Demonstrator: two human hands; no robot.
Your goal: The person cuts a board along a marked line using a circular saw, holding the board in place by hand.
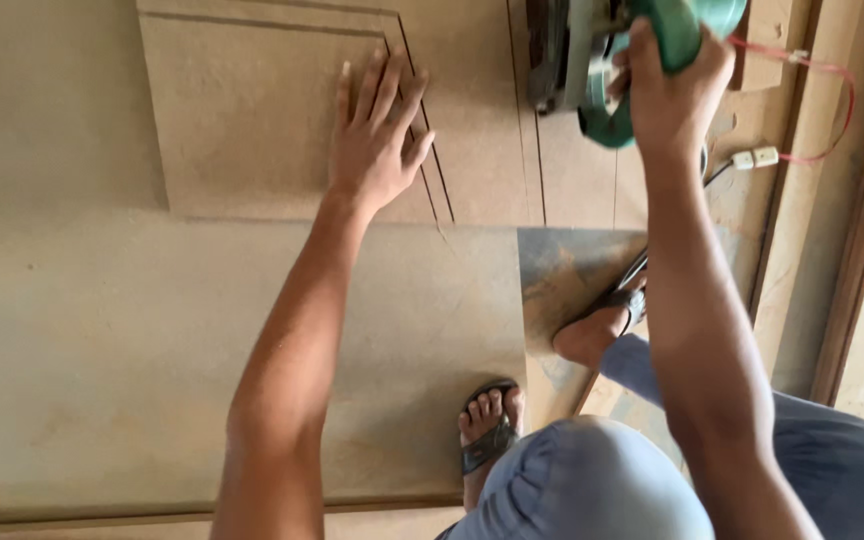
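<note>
The left hand [377, 140] lies flat on a brown fibreboard panel [242, 110], fingers straight and slightly spread, palm pressing down just beside a thin cut line [432, 170]. To its right, the right hand [667, 95] wraps closed around the handle of a green circular saw [617, 55], which rests on the board near a red cable [822, 90].

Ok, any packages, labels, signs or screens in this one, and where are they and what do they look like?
None in view: no package, label, sign or screen.
What does show: the left hand lies flat on a tan board.
The right hand has its grip on a green power saw at the top edge.
A red cable with a small white connector runs at the right.
</note>
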